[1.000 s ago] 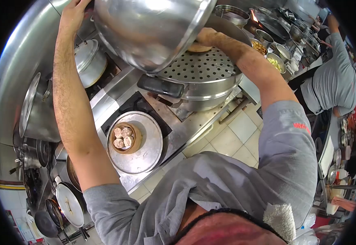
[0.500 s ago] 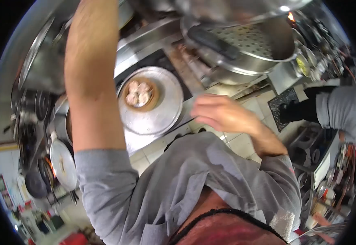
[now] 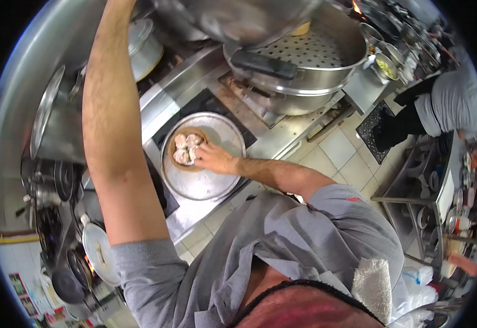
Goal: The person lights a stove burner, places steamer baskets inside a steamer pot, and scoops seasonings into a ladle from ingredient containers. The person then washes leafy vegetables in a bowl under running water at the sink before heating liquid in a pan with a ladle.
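Observation:
My right hand (image 3: 215, 159) is at the right side of a small round bamboo steamer basket (image 3: 200, 140), with its fingers bent over the rim and gripping it. Inside the basket sit several pale dumplings (image 3: 186, 147). The basket rests on a round metal tray (image 3: 208, 188). My left arm reaches up past the top edge of the view, and its hand is out of sight. Near it, a blurred metal lid (image 3: 244, 22) hangs raised and tilted over a large steamer pot (image 3: 326, 76) with a perforated plate.
Inside the big pot, part of another bamboo basket (image 3: 301, 29) shows. A flame (image 3: 357, 6) burns at the top right. A co-worker (image 3: 449, 109) stands at the right, beside a metal shelf (image 3: 413, 191). Pans (image 3: 68, 284) and a tall pot (image 3: 58, 131) line the left.
My right hand has moved left and forward from above the counter's edge to the bamboo basket. The blurred lid has shifted left, showing more of the perforated plate. The whole view has also shifted.

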A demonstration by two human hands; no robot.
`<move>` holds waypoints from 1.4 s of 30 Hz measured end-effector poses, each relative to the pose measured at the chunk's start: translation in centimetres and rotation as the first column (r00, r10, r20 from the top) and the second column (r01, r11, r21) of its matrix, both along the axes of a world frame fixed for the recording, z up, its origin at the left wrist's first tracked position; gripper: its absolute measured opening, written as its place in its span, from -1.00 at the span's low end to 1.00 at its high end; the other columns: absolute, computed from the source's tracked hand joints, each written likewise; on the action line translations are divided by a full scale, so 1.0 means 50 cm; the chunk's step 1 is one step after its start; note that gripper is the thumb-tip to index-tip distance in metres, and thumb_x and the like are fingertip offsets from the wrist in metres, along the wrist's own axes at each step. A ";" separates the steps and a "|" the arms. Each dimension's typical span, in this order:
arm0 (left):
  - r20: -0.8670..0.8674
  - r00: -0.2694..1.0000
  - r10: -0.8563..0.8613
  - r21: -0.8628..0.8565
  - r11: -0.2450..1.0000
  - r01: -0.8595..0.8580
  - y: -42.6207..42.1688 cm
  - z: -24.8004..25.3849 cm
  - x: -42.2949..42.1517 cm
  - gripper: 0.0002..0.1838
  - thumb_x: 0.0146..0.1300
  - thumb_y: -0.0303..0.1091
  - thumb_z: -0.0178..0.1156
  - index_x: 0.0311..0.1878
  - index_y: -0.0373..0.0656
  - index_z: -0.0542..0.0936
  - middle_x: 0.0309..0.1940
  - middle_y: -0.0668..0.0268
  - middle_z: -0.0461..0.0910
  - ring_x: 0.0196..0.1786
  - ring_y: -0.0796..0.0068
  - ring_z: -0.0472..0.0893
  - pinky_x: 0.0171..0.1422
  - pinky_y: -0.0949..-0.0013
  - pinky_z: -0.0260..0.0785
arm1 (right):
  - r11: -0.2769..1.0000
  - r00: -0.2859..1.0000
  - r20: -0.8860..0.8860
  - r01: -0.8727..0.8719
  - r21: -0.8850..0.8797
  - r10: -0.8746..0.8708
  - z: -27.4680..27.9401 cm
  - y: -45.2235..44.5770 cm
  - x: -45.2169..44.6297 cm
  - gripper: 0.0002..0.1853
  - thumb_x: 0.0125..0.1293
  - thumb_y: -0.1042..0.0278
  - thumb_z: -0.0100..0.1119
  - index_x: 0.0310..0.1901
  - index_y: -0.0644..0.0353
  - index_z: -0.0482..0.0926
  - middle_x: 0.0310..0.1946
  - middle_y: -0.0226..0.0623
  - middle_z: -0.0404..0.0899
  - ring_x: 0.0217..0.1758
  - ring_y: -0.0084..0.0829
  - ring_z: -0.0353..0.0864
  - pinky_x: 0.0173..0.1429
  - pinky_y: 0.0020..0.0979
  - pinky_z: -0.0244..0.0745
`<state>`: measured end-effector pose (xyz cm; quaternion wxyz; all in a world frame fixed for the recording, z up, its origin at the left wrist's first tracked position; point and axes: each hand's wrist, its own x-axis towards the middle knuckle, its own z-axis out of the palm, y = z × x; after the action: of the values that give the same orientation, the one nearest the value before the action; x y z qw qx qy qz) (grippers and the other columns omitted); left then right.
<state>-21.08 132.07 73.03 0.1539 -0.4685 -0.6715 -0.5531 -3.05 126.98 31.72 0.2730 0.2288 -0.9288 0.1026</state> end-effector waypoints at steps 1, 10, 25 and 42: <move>-0.011 1.000 -0.007 -0.002 1.000 0.007 -0.003 -0.001 -0.002 -0.69 0.27 -0.20 0.04 -0.07 -0.23 0.53 -0.39 0.30 0.54 -0.43 0.60 0.43 -0.36 0.51 0.30 | 1.000 1.000 0.005 -0.019 -0.008 0.019 0.000 -0.004 -0.002 -0.86 0.00 0.35 0.03 -0.36 0.13 0.45 -0.23 -0.27 0.32 -0.06 -0.28 0.30 0.01 -0.26 0.29; -0.025 0.997 0.073 0.023 0.997 -0.073 -0.003 0.000 0.023 -0.71 0.29 -0.24 0.02 -0.10 -0.25 0.54 -0.36 0.33 0.57 -0.39 0.58 0.47 -0.31 0.51 0.31 | 0.994 0.995 0.006 -0.102 -0.029 0.102 0.224 0.070 0.137 -0.89 -0.03 0.37 0.08 -0.45 0.19 0.49 -0.23 -0.28 0.32 -0.11 -0.32 0.30 -0.08 -0.31 0.26; 0.019 0.998 -0.065 -0.006 0.998 0.065 0.062 0.011 0.064 -0.68 0.29 -0.20 0.02 -0.09 -0.28 0.53 -0.32 0.33 0.56 -0.29 0.55 0.47 -0.19 0.48 0.32 | 0.848 0.811 0.248 0.517 0.120 -0.530 0.725 0.472 0.498 -0.57 -0.29 0.62 0.32 -0.28 0.31 0.41 -0.28 -0.22 0.26 -0.19 -0.22 0.39 -0.15 -0.33 0.36; -0.010 0.999 -0.032 -0.047 0.998 0.031 0.095 0.018 0.050 -0.65 0.28 -0.18 0.03 -0.03 -0.27 0.53 -0.20 0.30 0.56 -0.16 0.50 0.49 -0.07 0.46 0.32 | 0.671 0.585 0.331 0.616 0.413 -0.740 0.524 0.769 0.128 -0.59 -0.06 0.38 0.26 -0.11 0.32 0.52 -0.05 -0.06 0.46 -0.05 -0.08 0.53 0.01 -0.20 0.46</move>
<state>-18.58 136.83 73.95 0.1376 -0.4855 -0.6761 -0.5369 3.34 165.43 57.91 0.0245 -0.1459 -0.9859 -0.0777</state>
